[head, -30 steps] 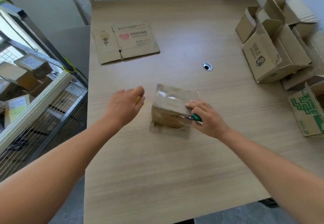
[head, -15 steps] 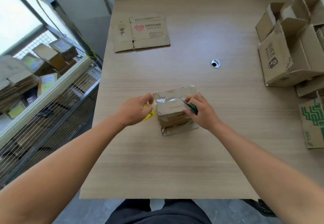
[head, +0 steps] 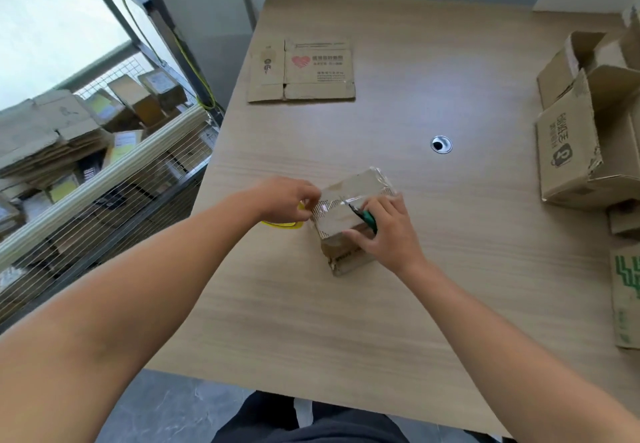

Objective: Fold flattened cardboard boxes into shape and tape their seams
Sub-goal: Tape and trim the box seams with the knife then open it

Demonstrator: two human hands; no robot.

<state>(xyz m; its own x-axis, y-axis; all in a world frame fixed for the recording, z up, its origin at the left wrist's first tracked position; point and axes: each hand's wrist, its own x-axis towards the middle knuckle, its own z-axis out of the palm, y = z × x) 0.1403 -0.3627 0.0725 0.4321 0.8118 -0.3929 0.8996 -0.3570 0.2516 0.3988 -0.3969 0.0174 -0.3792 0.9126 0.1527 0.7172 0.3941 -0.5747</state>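
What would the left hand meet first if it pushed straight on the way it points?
The small box, seemingly right at the fingertips of the left hand; beyond it, the right hand.

Hands (head: 287,200) (head: 389,233), cutter (head: 370,220), perhaps tape (head: 360,194), on box (head: 337,222)

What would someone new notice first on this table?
At the middle of the table, the left hand holds a yellow tape roll beside a small cardboard box, while the right hand holds a green-handled cutter on its taped top. A flattened box with a red heart lies at the far side.
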